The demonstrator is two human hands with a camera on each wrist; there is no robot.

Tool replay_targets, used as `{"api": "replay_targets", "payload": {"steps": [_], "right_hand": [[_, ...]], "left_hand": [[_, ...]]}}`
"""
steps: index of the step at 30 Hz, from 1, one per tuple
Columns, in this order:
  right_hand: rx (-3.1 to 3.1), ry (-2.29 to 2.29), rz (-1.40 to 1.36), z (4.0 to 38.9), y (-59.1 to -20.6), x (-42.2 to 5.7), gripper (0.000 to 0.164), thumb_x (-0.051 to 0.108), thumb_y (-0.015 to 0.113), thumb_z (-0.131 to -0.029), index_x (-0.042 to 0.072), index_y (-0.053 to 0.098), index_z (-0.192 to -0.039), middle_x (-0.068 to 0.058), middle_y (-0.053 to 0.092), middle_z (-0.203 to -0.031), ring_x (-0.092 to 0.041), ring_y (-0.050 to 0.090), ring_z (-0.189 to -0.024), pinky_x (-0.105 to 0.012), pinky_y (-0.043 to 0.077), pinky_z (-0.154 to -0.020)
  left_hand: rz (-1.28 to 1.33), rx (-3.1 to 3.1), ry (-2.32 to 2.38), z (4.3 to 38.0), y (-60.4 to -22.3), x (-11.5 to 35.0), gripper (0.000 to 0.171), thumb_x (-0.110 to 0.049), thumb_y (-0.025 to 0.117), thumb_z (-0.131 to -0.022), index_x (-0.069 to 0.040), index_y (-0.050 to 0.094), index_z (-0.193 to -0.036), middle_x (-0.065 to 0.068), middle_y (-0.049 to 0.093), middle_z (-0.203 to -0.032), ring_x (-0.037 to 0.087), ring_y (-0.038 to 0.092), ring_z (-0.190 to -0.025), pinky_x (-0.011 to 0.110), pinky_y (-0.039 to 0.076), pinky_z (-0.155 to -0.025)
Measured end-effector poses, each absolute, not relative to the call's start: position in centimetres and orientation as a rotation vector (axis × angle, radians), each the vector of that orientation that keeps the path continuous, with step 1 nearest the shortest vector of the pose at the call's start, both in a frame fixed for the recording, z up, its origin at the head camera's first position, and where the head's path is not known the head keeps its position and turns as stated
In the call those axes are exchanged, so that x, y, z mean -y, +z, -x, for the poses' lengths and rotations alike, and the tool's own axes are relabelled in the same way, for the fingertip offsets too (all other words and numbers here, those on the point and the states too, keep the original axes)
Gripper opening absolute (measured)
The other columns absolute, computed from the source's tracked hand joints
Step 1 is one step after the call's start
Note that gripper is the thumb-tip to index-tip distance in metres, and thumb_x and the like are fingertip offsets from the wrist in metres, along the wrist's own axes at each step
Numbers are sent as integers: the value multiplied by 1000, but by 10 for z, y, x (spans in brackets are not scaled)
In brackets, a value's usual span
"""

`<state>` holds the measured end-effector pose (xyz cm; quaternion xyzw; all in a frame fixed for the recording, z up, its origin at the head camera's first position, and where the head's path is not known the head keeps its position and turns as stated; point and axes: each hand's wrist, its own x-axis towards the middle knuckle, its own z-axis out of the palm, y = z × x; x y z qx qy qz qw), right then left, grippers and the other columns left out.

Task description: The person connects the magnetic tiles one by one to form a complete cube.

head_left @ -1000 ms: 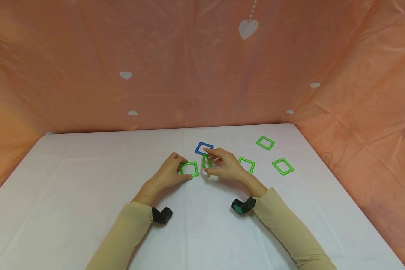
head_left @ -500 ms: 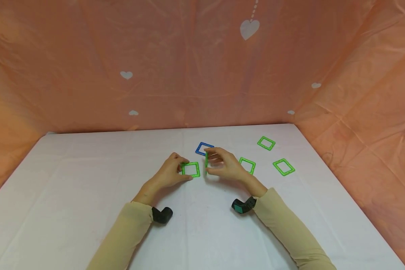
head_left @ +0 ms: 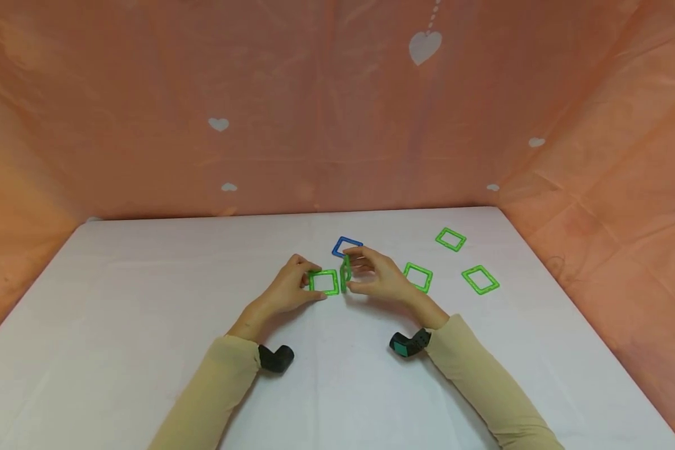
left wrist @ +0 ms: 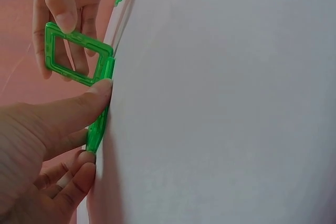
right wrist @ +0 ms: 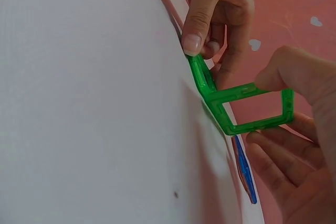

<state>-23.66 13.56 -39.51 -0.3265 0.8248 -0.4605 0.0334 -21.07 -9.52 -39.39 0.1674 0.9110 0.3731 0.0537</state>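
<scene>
left hand [head_left: 284, 289], low and turned inward, grips flat frame [head_left: 337, 282] on table [head_left: 118, 312]; right hand [head_left: 382, 276], facing left, pinches upright frame [right wrist: 239, 94] just beside. both frames green, translucent, hollow squares.

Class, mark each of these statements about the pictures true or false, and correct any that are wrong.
1. The left hand grips a green frame. True.
2. The loose frame furthest right in the head view is blue. False: that loose frame is green.
3. A blue frame lies on the table, partly hidden by the fingers. True.
4. Both held frames lie flat on the table. False: the right hand holds another green frame tilted up.
5. Pale heart shapes mark the orange backdrop. True.
</scene>
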Motion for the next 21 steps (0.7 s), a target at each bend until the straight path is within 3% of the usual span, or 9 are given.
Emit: {"api": "replay_targets", "payload": {"steps": [15, 21], "right_hand": [[-2384, -1484, 925, 237, -396, -137, 63, 3, 71, -81, -3, 44, -137, -20, 54, -132, -34, 61, -112, -42, 51, -94], [-2327, -1504, 904, 237, -397, -139, 63, 3, 70, -84, -3, 42, -139, -22, 57, -126, -34, 61, -113, -38, 51, -94]], "left_hand": [[-542, -2783, 1153, 209, -393, 95, 52, -16, 79, -79, 5, 59, -123, 14, 47, -103, 18, 45, -82, 26, 36, -69], [-584, -2810, 1180, 206, -393, 95, 50, -13, 79, -78, 7, 60, -119, 13, 45, -98, 18, 45, -79, 25, 36, -68]]}}
